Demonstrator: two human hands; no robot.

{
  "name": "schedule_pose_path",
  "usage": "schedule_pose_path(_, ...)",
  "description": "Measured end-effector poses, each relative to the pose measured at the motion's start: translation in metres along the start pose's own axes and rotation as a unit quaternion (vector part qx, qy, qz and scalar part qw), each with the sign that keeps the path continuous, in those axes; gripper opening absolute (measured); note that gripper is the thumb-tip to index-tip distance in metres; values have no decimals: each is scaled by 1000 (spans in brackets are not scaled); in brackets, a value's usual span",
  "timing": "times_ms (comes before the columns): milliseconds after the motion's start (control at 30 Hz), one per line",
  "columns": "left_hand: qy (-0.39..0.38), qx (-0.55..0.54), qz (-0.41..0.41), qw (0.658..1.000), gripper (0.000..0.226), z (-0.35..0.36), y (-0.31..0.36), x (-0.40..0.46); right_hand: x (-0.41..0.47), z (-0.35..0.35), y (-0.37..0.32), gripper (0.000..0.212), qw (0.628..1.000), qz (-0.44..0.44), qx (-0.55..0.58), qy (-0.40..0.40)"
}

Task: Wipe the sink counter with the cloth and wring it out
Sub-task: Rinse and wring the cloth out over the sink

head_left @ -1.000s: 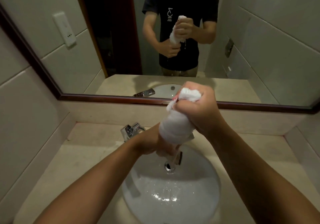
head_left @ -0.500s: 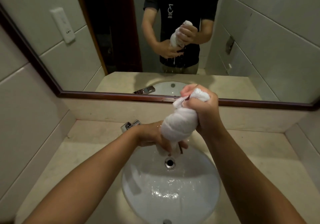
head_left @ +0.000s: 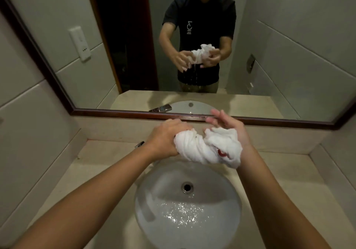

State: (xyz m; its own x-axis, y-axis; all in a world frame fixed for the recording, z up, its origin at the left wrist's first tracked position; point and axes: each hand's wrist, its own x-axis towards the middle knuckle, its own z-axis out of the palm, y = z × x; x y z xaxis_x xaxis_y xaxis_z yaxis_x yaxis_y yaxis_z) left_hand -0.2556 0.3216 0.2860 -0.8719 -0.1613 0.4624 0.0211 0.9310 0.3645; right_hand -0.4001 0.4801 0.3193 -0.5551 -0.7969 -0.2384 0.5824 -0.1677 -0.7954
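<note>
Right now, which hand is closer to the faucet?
Left. The left hand sits just right of the faucet, gripping the cloth; the right hand is farther right.

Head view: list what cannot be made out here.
- Faucet: mostly hidden behind the left hand; only a bit of chrome shows.
- Left fingers: curled under the cloth, so their grip is unseen.
- Red mark on the cloth: partly folded in, unreadable.
- Sink: near rim cut off by the bottom edge.
- Right hand fingertips: motion-blurred.
</note>
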Motion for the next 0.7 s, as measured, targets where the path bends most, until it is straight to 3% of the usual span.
schedule_pose_path(67, 71, 157, 82, 982, 33, -9, -3, 4, -9, -18, 14, 70, 992, 104, -64, -11)
schedule_pose_path(100, 102, 208, 118, 966, 32, -13, -2, 6, -17, -25, 21, 81, 979, 177, -71, -64)
schedule_pose_path(200, 116, 278, 203, 932, 34, -20, 2, 8, -40, -37, 43, 77, 917, 291, -159, -224)
schedule_pose_path(267, 70, 307, 256, 914, 33, -16, 2, 7, -46, -36, 53, 62, 898, 273, -252, -237)
schedule_pose_path(333, -2, 340, 257, 905, 40, -13, 3, 4, -44, -33, 58, 50, 889, 229, -340, -206)
schedule_pose_path(433, -133, 367, 159, 907, 54, -15, 12, -2, -44, -27, 60, 46, 874, 157, -436, -149)
schedule_pose_path(533, -215, 377, 88, 896, 51, -15, 23, -7, -46, -28, 61, 46, 849, 97, -507, -108)
schedule_pose_path(600, -218, 386, 50, 895, 54, -14, 26, -12, -44, -33, 63, 50, 867, 52, -491, -67)
schedule_pose_path(700, -190, 412, 17, 891, 57, -9, 28, -22, -39, -37, 74, 54, 931, 43, -361, 36)
